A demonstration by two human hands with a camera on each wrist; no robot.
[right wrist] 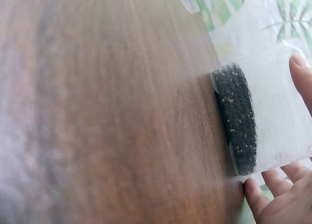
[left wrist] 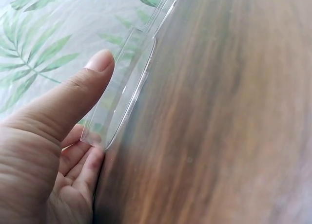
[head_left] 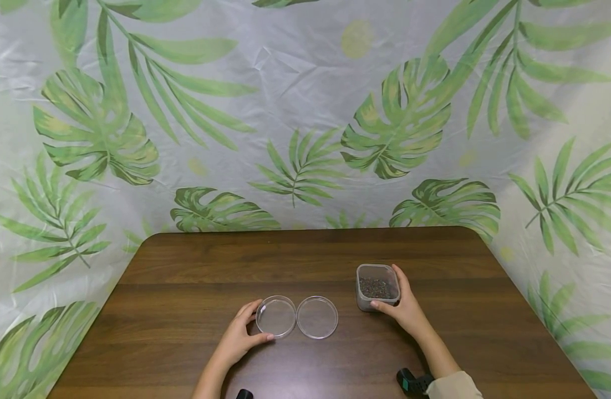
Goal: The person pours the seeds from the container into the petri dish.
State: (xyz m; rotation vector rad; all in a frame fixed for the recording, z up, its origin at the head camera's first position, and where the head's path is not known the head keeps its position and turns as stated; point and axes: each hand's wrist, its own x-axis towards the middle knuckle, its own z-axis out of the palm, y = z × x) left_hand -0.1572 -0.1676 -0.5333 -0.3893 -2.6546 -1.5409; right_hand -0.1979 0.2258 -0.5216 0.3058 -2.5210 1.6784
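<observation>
Two clear round petri dish halves lie side by side on the brown table, the left dish (head_left: 276, 317) right at the rim of the right dish (head_left: 317, 317). My left hand (head_left: 239, 334) holds the left dish from its left side, thumb at the near rim and fingers along the far side. Farther right, my right hand (head_left: 404, 305) grips a clear squarish plastic container (head_left: 363, 302), thumb on the near side and fingers round the right. Dark granules with pale specks (right wrist: 236, 119) fill its lower part. The container stands open at the top.
The wood-grain table (head_left: 186, 266) has rounded far corners. A pale sheet with green leaf prints (head_left: 305, 111) hangs behind it and along both sides. A black wrist strap device (head_left: 412, 383) sits at the right wrist, below a light sleeve (head_left: 455, 386).
</observation>
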